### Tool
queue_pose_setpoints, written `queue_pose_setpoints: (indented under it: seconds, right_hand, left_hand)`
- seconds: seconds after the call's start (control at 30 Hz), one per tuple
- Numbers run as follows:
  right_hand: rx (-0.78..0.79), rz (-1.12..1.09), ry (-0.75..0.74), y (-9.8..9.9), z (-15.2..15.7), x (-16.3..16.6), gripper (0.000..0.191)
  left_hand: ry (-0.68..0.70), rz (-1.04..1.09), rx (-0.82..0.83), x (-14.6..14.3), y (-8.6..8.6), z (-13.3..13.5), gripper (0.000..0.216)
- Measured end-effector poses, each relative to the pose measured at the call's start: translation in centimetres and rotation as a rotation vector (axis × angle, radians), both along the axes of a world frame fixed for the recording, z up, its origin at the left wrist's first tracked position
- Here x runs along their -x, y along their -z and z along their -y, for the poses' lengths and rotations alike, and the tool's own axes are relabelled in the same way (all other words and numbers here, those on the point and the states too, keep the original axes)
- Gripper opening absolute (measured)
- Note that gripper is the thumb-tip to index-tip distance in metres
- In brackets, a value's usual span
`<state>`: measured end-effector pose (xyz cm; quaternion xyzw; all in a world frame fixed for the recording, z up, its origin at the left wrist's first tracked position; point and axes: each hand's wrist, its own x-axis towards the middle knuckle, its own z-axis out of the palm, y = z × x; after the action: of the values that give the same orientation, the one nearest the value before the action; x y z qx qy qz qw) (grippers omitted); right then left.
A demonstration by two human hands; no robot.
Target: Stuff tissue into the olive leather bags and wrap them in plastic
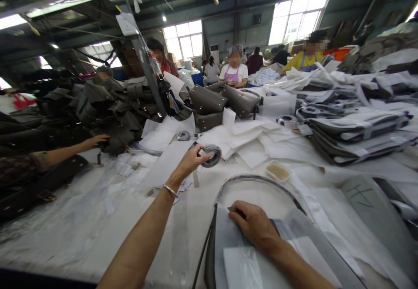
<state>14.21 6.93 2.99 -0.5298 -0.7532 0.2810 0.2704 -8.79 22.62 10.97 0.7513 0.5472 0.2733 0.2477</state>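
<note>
My left hand (191, 163), a bangle at its wrist, reaches forward over the table. Its fingers and thumb are closed on a coiled strap (215, 157) in a dark grey wrapping. Close to me lies a dark handbag (210, 263) covered with pale grey sheeting, its wrapped handle (254, 178) arching away from me. At the bag's upper edge, my right hand (253, 224) has its fingers curled on a small dark part of it. White paper and clear film lie on the bag just below that hand. A second coiled strap (183, 136) rests on paper beyond my left hand.
A co-worker's hand (94, 141) touches the heap of dark bags (111, 117) at left. White sheets (254, 136) spread across the middle. Near the handle sits a small tray (277, 171); wrapped bags (355, 127) are stacked at right. A metal post (148, 62) stands behind.
</note>
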Motion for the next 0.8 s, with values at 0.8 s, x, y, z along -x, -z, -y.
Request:
queue_pose_setpoints:
  seconds: [0.8]
  right_hand:
    - [-0.356, -0.450, 0.237, 0.0, -0.6, -0.8, 0.014]
  left_hand:
    - [0.225, -0.251, -0.038, -9.8, 7.4, 3.7, 0.055]
